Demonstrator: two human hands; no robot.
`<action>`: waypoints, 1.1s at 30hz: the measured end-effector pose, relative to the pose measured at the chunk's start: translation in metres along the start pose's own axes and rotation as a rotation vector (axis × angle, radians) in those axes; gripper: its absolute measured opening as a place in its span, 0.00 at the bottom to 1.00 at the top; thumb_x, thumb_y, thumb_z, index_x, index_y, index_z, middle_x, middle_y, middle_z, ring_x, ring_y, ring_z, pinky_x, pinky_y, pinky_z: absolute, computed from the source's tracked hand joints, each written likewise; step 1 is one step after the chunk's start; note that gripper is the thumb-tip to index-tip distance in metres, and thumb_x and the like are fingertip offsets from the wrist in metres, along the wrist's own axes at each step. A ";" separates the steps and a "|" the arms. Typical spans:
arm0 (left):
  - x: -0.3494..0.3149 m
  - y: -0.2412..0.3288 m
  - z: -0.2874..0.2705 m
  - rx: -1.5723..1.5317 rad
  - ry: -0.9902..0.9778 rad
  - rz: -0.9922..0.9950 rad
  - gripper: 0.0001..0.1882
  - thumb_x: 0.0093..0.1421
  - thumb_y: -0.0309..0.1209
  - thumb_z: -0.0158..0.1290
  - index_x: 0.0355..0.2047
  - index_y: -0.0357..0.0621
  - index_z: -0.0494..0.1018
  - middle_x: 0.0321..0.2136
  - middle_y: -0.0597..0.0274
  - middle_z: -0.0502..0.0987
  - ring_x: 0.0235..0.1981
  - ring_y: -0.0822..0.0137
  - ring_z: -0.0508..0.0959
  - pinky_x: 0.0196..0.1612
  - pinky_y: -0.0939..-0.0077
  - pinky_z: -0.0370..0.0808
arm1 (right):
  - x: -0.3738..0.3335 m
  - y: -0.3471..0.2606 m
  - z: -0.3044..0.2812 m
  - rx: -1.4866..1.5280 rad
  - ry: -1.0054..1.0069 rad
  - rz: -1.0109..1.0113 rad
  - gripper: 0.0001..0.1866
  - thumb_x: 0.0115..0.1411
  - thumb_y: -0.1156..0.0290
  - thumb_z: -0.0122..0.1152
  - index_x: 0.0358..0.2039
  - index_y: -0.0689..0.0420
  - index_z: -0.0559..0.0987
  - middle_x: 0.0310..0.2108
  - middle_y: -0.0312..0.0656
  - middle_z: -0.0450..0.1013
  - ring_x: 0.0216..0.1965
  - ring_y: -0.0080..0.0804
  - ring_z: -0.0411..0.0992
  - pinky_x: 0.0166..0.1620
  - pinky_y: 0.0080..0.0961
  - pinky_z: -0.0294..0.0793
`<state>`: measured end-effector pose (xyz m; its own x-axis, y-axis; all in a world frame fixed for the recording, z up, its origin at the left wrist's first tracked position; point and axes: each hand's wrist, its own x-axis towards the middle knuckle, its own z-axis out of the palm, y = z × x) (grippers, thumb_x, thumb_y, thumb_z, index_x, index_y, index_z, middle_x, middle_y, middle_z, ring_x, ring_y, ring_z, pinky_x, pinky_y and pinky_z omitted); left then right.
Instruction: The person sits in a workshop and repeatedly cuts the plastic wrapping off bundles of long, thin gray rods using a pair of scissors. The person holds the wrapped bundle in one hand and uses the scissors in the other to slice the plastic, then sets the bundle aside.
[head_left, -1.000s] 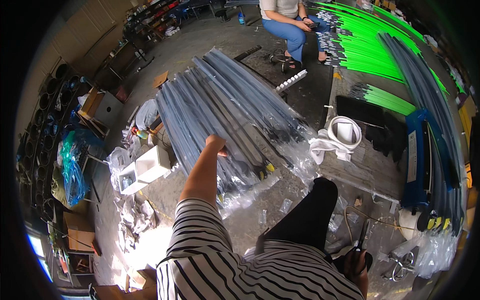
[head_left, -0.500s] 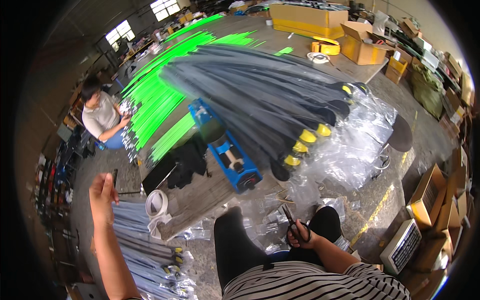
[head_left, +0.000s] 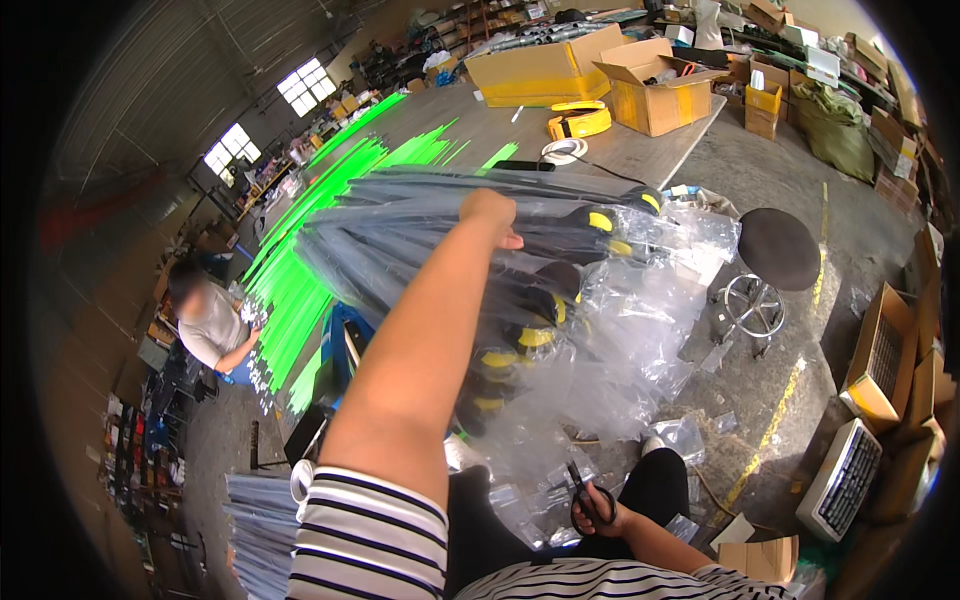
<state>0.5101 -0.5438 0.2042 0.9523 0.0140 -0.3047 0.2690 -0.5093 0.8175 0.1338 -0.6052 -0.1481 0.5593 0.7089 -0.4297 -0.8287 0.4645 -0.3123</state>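
My left arm stretches across a spread of long items in clear plastic sleeves point(head_left: 390, 215), whose right ends are dark with yellow patches. Over these sleeves is my left hand point(head_left: 488, 212), its fingers curled down; whatever lies in them is hidden. Low in front of my body, my right hand point(head_left: 614, 522) grips black-handled scissors point(head_left: 602, 508), blades pointing up and away. Crumpled clear plastic point(head_left: 640, 310) covers the right ends of the sleeved items. Bright green rods point(head_left: 310, 225) lie beyond them to the left. My forearm partly hides a blue device point(head_left: 345, 335).
A co-worker point(head_left: 212, 325) sits at the left by the rods. Cardboard boxes point(head_left: 660, 105), a yellow round case point(head_left: 580, 120) and a white roll point(head_left: 564, 150) stand on the far table. A round stool point(head_left: 778, 248) stands right. More sleeved items point(head_left: 260, 530) lie lower left.
My left hand has moved from the left side, where it was raised, to the right over the sleeved items. The scissors stay in my right hand. The view has shifted.
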 end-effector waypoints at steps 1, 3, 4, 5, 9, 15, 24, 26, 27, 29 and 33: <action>0.009 0.000 0.017 -0.161 0.011 -0.050 0.21 0.56 0.27 0.44 0.48 0.28 0.56 0.33 0.38 0.69 0.23 0.49 0.75 0.22 0.63 0.77 | 0.001 0.001 -0.010 0.006 -0.055 -0.029 0.33 0.50 0.32 0.34 0.22 0.55 0.65 0.13 0.34 0.53 0.15 0.23 0.51 0.19 0.19 0.52; 0.033 -0.021 0.027 -0.294 0.180 -0.011 0.16 0.55 0.26 0.46 0.42 0.30 0.61 0.30 0.43 0.70 0.22 0.53 0.75 0.18 0.68 0.76 | -0.007 -0.002 -0.004 -0.014 -0.032 -0.047 0.34 0.49 0.31 0.34 0.21 0.55 0.64 0.13 0.34 0.53 0.15 0.23 0.51 0.19 0.19 0.51; 0.041 -0.020 0.034 -0.332 0.225 -0.075 0.15 0.53 0.23 0.47 0.41 0.29 0.62 0.29 0.46 0.71 0.19 0.55 0.74 0.16 0.70 0.75 | -0.007 -0.003 -0.008 0.013 -0.012 -0.027 0.34 0.49 0.31 0.35 0.21 0.55 0.64 0.13 0.34 0.53 0.14 0.24 0.51 0.19 0.18 0.51; 0.049 -0.018 0.036 -0.370 0.275 -0.140 0.15 0.50 0.21 0.48 0.39 0.28 0.64 0.27 0.48 0.72 0.16 0.58 0.74 0.14 0.71 0.74 | -0.007 -0.002 -0.012 0.020 -0.015 -0.026 0.33 0.49 0.32 0.35 0.22 0.54 0.64 0.13 0.33 0.53 0.15 0.23 0.51 0.19 0.18 0.51; 0.071 -0.029 0.028 -0.385 0.176 -0.153 0.16 0.46 0.18 0.52 0.37 0.28 0.65 0.27 0.52 0.72 0.12 0.64 0.72 0.11 0.76 0.72 | -0.005 -0.001 -0.022 0.007 -0.016 -0.017 0.32 0.50 0.33 0.34 0.22 0.54 0.64 0.14 0.32 0.52 0.16 0.22 0.51 0.20 0.18 0.52; 0.065 -0.034 0.024 -0.232 0.233 -0.188 0.08 0.46 0.23 0.50 0.26 0.34 0.64 0.18 0.53 0.68 0.13 0.66 0.70 0.11 0.78 0.70 | -0.005 0.001 -0.019 0.015 -0.010 -0.052 0.31 0.53 0.36 0.35 0.21 0.55 0.65 0.12 0.35 0.55 0.14 0.25 0.52 0.19 0.21 0.53; -0.019 -0.018 -0.023 -0.975 -0.091 0.108 0.05 0.53 0.25 0.48 0.28 0.35 0.65 0.26 0.53 0.70 0.28 0.58 0.75 0.31 0.68 0.76 | -0.008 0.004 -0.012 -0.030 0.042 -0.078 0.31 0.52 0.35 0.37 0.21 0.55 0.64 0.13 0.35 0.55 0.14 0.25 0.52 0.20 0.20 0.53; -0.055 -0.004 -0.027 -1.109 -0.171 0.250 0.06 0.56 0.25 0.45 0.32 0.34 0.64 0.32 0.53 0.70 0.34 0.54 0.74 0.41 0.61 0.74 | -0.012 0.001 -0.004 -0.046 0.056 -0.083 0.30 0.52 0.36 0.38 0.21 0.55 0.64 0.14 0.34 0.55 0.15 0.24 0.52 0.20 0.20 0.53; -0.072 0.004 -0.032 -1.150 -0.174 0.292 0.06 0.58 0.25 0.43 0.34 0.33 0.64 0.35 0.53 0.70 0.36 0.51 0.73 0.46 0.57 0.71 | -0.014 0.002 -0.001 -0.055 0.061 -0.082 0.30 0.52 0.37 0.38 0.21 0.54 0.64 0.15 0.34 0.56 0.15 0.24 0.52 0.21 0.20 0.53; -0.104 0.013 -0.039 -1.176 -0.186 0.434 0.08 0.57 0.24 0.44 0.35 0.30 0.63 0.35 0.52 0.71 0.38 0.52 0.74 0.45 0.60 0.73 | -0.012 0.007 -0.001 -0.070 0.083 -0.069 0.29 0.53 0.37 0.38 0.22 0.54 0.64 0.15 0.34 0.56 0.16 0.24 0.54 0.21 0.20 0.55; -0.181 0.014 -0.077 -1.146 -0.154 0.722 0.06 0.58 0.24 0.43 0.33 0.32 0.63 0.33 0.53 0.70 0.36 0.53 0.75 0.39 0.60 0.76 | -0.016 0.014 0.022 -0.499 0.153 -0.153 0.31 0.53 0.36 0.35 0.21 0.56 0.65 0.13 0.35 0.57 0.14 0.25 0.55 0.19 0.20 0.56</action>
<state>0.3530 -0.4871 0.3083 0.9252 -0.0825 0.3703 -0.2385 0.6325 0.7369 0.1128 -0.5987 -0.1270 0.7002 0.5503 -0.4549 -0.6477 0.2218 -0.7289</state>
